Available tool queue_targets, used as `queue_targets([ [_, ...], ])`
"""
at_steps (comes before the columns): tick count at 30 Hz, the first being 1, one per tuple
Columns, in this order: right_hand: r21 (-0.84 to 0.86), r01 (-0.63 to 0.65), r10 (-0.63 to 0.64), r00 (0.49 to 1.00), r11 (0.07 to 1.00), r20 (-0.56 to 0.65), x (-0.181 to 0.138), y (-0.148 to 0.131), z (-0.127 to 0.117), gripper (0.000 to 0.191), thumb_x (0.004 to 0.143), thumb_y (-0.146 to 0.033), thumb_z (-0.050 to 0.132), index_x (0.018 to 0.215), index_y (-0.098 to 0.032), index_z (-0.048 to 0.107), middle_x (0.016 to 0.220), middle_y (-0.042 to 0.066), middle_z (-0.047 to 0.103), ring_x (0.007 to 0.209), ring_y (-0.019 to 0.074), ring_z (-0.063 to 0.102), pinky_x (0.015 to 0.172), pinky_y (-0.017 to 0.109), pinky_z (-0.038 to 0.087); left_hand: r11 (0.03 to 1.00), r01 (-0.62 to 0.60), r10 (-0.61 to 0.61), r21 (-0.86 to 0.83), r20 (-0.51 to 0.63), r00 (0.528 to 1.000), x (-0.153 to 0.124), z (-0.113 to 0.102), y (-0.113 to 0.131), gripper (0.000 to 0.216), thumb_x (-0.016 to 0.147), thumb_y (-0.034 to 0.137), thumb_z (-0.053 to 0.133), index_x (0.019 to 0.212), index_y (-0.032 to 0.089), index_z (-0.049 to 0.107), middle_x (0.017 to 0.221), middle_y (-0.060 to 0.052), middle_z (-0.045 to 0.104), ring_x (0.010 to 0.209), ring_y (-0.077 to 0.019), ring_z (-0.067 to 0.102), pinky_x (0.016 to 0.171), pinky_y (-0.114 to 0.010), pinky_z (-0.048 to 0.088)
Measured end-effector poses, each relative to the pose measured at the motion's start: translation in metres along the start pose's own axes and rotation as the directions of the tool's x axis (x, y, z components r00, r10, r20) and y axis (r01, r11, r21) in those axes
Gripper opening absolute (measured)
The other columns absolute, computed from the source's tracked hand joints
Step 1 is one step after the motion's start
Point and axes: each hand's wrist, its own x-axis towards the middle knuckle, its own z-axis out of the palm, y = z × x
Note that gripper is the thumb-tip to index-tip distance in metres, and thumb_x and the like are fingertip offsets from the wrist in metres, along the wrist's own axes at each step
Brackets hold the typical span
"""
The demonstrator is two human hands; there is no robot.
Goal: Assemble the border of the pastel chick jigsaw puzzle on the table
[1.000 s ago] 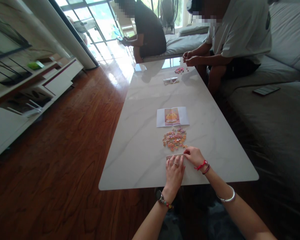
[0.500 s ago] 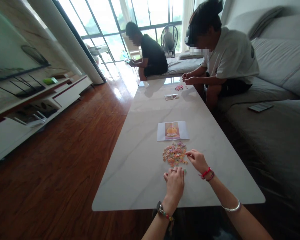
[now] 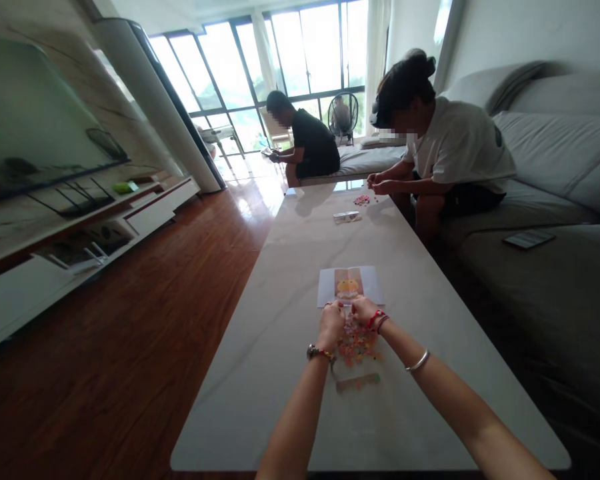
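My left hand [image 3: 333,321] reaches to the lower edge of a folded paper sheet [image 3: 373,285] printed with an orange cartoon picture [image 3: 349,285]. Close beside it, my right hand [image 3: 364,311] is at the same edge. Both hands have curled, closed fingers, and I cannot make out whether they pinch the paper or a piece. Below and partly behind them lies a loose heap of small jigsaw puzzle pieces [image 3: 359,347] in pink, orange and yellow, blurred here. Nearer to me, a narrow strip of joined puzzle pieces [image 3: 357,383] rests on the table.
The white marble-patterned table [image 3: 280,333] stretches away from me. Farther along it are a flat packet [image 3: 347,217] and another small heap of pieces [image 3: 362,199], near a person in a white shirt [image 3: 465,140]. A second person [image 3: 315,140] sits beyond. A grey sofa [image 3: 555,287] flanks the right.
Both hands have moved forward from the near and right sides of the heap to the paper's lower edge. The strip of joined pieces is now uncovered. The view has tilted upward.
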Motion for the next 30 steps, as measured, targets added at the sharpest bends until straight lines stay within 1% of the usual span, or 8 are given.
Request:
queue_targets([
  [4, 0.124, -0.019, 0.021, 1.0, 0.992, -0.019, 0.001, 0.001, -0.001, 0.011, 0.058, -0.006, 0.057, 0.053, -0.015, 0.061, 0.064, 0.006, 0.064, 0.069, 0.0161, 0.059, 0.065, 0.023, 0.043, 0.994, 0.0, 0.002, -0.111, 0.017, 1.0, -0.003, 0.003, 0.0, 0.018, 0.073, 0.013, 0.049, 0.087, 0.013, 0.061, 0.085, -0.01, 0.062, 0.076, -0.0152, 0.059, 0.07, -0.026, 0.043],
  [8, 0.321, -0.016, 0.032, 0.999, 0.947, -0.044, -0.005, 0.003, -0.011, 0.004, 0.062, -0.018, 0.06, 0.061, -0.014, 0.062, 0.065, 0.005, 0.065, 0.066, 0.015, 0.059, 0.061, 0.025, 0.045, 0.952, 0.001, 0.028, -0.307, 0.089, 0.996, -0.007, 0.004, 0.003, 0.017, 0.076, 0.021, 0.048, 0.086, 0.014, 0.06, 0.079, -0.006, 0.062, 0.059, -0.0096, 0.056, 0.056, -0.021, 0.043],
  [14, 0.631, -0.016, 0.092, 0.992, 0.775, -0.089, -0.029, 0.003, -0.025, 0.031, 0.068, -0.034, 0.056, 0.09, -0.013, 0.058, 0.078, 0.007, 0.066, 0.064, 0.0141, 0.062, 0.054, 0.024, 0.048, 0.81, 0.06, 0.055, -0.583, 0.179, 0.982, -0.01, -0.001, 0.015, 0.022, 0.073, 0.033, 0.053, 0.074, 0.012, 0.059, 0.064, -0.002, 0.061, 0.048, -0.0065, 0.051, 0.045, -0.017, 0.039],
  [18, 0.766, -0.024, 0.163, 0.981, 0.643, -0.106, -0.038, 0.001, -0.03, 0.038, 0.06, -0.039, 0.063, 0.086, -0.012, 0.058, 0.079, 0.009, 0.066, 0.068, 0.0172, 0.062, 0.056, 0.026, 0.049, 0.712, 0.123, 0.028, -0.692, 0.203, 0.979, -0.019, -0.006, 0.021, 0.03, 0.068, 0.041, 0.056, 0.072, 0.011, 0.057, 0.065, -0.004, 0.062, 0.045, -0.0046, 0.049, 0.042, -0.016, 0.035],
  [22, 0.812, -0.035, 0.192, 0.977, 0.583, -0.096, -0.045, -0.004, -0.029, 0.039, 0.053, -0.041, 0.068, 0.079, -0.013, 0.06, 0.076, 0.007, 0.066, 0.069, 0.018, 0.062, 0.061, 0.029, 0.05, 0.646, 0.156, 0.003, -0.747, 0.208, 0.978, -0.031, -0.01, 0.026, 0.035, 0.065, 0.045, 0.059, 0.072, 0.011, 0.057, 0.066, -0.005, 0.062, 0.046, -0.0055, 0.051, 0.043, -0.017, 0.037],
  [27, 0.879, -0.073, 0.192, 0.981, 0.471, -0.021, -0.091, -0.008, -0.013, 0.034, 0.059, -0.043, 0.064, 0.076, -0.014, 0.06, 0.073, 0.004, 0.065, 0.067, 0.0152, 0.06, 0.061, 0.028, 0.05, 0.624, 0.22, -0.022, -0.75, 0.264, 0.964, -0.084, -0.003, 0.023, 0.029, 0.071, 0.041, 0.054, 0.075, 0.012, 0.058, 0.071, -0.005, 0.063, 0.059, -0.0095, 0.056, 0.052, -0.02, 0.043],
  [29, 0.872, -0.104, 0.187, 0.982, 0.479, 0.014, -0.122, -0.005, -0.007, 0.03, 0.063, -0.04, 0.061, 0.08, -0.015, 0.06, 0.073, 0.003, 0.064, 0.063, 0.013, 0.058, 0.056, 0.025, 0.048, 0.676, 0.242, -0.011, -0.696, 0.319, 0.948, -0.119, -0.001, 0.014, 0.024, 0.071, 0.037, 0.055, 0.075, 0.014, 0.059, 0.071, -0.004, 0.063, 0.06, -0.0108, 0.056, 0.053, -0.021, 0.044],
  [30, 0.851, -0.127, 0.183, 0.982, 0.509, 0.037, -0.137, -0.003, -0.005, 0.029, 0.065, -0.038, 0.06, 0.083, -0.015, 0.06, 0.072, 0.003, 0.064, 0.062, 0.0123, 0.057, 0.054, 0.024, 0.047, 0.769, 0.196, 0.009, -0.608, 0.317, 0.948, -0.138, -0.001, 0.009, 0.023, 0.074, 0.037, 0.051, 0.077, 0.015, 0.06, 0.072, -0.003, 0.063, 0.058, -0.0107, 0.056, 0.054, -0.022, 0.045],
])
